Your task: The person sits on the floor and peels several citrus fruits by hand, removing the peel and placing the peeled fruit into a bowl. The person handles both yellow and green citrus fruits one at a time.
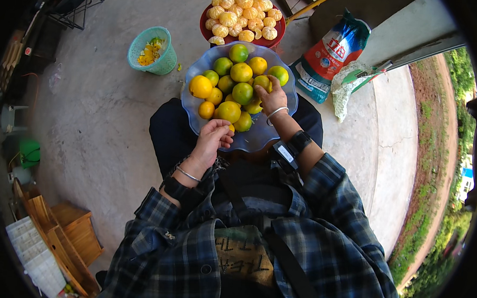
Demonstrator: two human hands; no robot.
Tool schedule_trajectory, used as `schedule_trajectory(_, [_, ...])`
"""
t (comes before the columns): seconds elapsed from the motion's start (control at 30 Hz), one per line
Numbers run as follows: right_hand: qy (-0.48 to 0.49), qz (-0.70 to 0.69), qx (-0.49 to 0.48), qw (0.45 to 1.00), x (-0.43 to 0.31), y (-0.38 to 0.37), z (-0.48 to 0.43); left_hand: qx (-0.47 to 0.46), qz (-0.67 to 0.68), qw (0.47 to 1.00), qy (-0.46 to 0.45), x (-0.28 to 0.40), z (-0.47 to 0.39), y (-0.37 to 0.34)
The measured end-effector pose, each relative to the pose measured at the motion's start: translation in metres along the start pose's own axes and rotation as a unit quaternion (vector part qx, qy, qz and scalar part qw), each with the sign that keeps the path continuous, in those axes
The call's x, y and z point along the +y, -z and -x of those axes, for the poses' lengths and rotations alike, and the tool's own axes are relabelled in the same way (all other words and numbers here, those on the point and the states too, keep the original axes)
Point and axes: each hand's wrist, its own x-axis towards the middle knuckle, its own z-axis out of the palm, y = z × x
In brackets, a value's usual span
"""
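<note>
A blue scalloped plastic bowl (251, 143) rests on my lap, full of unpeeled green and yellow citrus fruits (243, 93). My right hand (273, 95) reaches into its right side, with thumb and fingers around a yellow-green citrus fruit (262, 83) that lies among the others. Over the near left rim is my left hand (215, 138), its fingers curled; a small bit of yellow shows at the fingertips, and whether it is peel in the hand or a fruit behind it I cannot tell. Peeled citrus fruits (228, 18) are heaped on a red round tray (282, 31) beyond the bowl.
A mint-green plastic basket (168, 60) with peels stands on the concrete floor at the left. To the right are a detergent bag (331, 53) and a patterned plastic bag (344, 93). Wooden furniture (77, 230) is at the lower left. A yellow pole (312, 5) leans near the tray.
</note>
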Motion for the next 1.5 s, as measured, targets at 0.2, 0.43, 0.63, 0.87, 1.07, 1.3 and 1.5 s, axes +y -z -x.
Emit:
schedule_trajectory(0.2, [-0.132, -0.238, -0.087, 0.958, -0.004, 0.015, 0.007, 0.003, 0.002, 1.000, -0.002, -0.001, 0.000, 0.002])
schedule_trajectory(0.43, [-0.213, -0.520, -0.366, 0.742, -0.014, 0.059, 0.036, -0.069, 0.003, 0.997, -0.038, 0.010, 0.007, -0.007])
schedule_trajectory(0.63, [-0.116, -0.388, -0.443, 0.800, -0.032, 0.060, 0.086, -0.194, 0.063, 0.974, -0.098, 0.021, 0.023, -0.021])
schedule_trajectory(0.87, [-0.092, -0.425, -0.390, 0.812, -0.031, 0.064, 0.111, -0.179, 0.042, 0.977, -0.108, 0.029, 0.031, -0.020])
schedule_trajectory(1.07, [-0.085, -0.419, -0.382, 0.819, -0.025, 0.063, 0.118, -0.171, 0.014, 0.978, -0.117, 0.025, 0.032, -0.020])
schedule_trajectory(1.3, [-0.074, -0.418, -0.379, 0.822, -0.027, 0.063, 0.121, -0.192, 0.021, 0.973, -0.130, 0.026, 0.033, -0.019])
schedule_trajectory(1.5, [-0.048, -0.405, -0.384, 0.828, -0.033, 0.069, 0.123, -0.179, 0.000, 0.974, -0.142, 0.027, 0.037, -0.025])
